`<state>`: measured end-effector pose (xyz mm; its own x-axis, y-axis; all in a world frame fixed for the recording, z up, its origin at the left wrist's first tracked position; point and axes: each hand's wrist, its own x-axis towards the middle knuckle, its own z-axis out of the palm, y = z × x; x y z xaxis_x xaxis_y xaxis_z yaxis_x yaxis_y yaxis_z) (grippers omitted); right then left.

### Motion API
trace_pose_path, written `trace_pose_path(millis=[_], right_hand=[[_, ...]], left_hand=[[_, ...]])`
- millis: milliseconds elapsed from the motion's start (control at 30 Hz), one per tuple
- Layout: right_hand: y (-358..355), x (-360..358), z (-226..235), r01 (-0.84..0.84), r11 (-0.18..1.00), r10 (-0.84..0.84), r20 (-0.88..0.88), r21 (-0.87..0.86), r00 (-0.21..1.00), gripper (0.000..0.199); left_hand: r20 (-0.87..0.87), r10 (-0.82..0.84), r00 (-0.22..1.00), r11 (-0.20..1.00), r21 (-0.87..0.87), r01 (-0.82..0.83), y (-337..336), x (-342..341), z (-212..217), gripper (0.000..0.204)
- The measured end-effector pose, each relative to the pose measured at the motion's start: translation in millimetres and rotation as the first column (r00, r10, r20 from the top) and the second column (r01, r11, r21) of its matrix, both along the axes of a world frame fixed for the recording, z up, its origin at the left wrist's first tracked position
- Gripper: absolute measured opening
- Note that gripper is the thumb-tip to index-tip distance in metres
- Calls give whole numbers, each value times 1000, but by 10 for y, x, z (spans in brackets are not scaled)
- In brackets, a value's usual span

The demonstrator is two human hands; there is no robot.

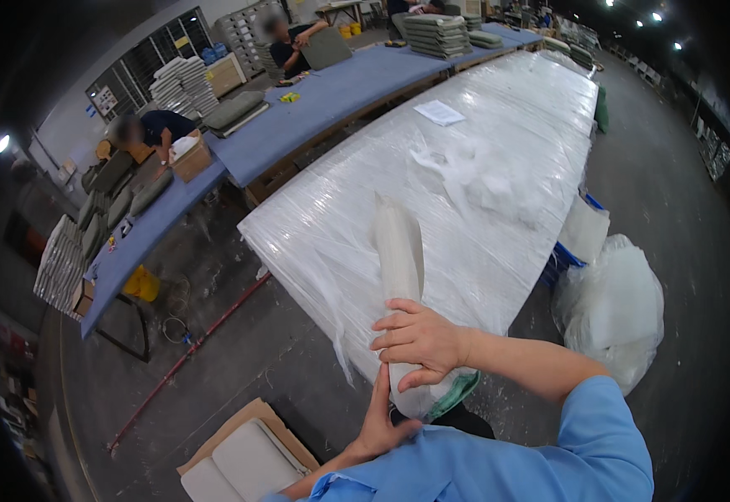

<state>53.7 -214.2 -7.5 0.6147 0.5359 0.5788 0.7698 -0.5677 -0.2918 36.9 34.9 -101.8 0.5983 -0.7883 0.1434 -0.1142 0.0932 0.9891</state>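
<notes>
A long, pale cushion-like piece (397, 243) in clear plastic lies lengthwise in front of me, its near end close to my body. Across its near part rests my right hand (424, 345), fingers spread and thumb apart. My left hand (379, 418) touches its left side lower down, fingers stretched out and thumb away from them. The piece lies on a wide surface covered in shiny plastic film (315, 226). By its near end, some green material (455, 396) shows beneath the plastic.
Crumpled clear film (499, 180) and a white paper sheet (439, 113) lie farther up. A blue-topped table (323, 100) runs along the left, with two people behind it. Bagged white material (616, 309) stands right; grey pads on cardboard (252, 460) lie lower left. A red pole (189, 360) crosses the floor.
</notes>
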Motion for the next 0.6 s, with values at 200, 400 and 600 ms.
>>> trace_pose_path(millis=[200,400,600], right_hand=[[239,498,37,-64,998,61,116,28,991,46],[231,482,219,64,997,-72,184,48,980,45],[339,38,235,503,863,-500,187,37,845,42]], left_hand=[[92,339,936,939,21,-343,-116,-68,-7,122],[57,302,952,952,41,-305,-34,128,231,106],[-97,-143,985,976,149,156,90,763,396,100]])
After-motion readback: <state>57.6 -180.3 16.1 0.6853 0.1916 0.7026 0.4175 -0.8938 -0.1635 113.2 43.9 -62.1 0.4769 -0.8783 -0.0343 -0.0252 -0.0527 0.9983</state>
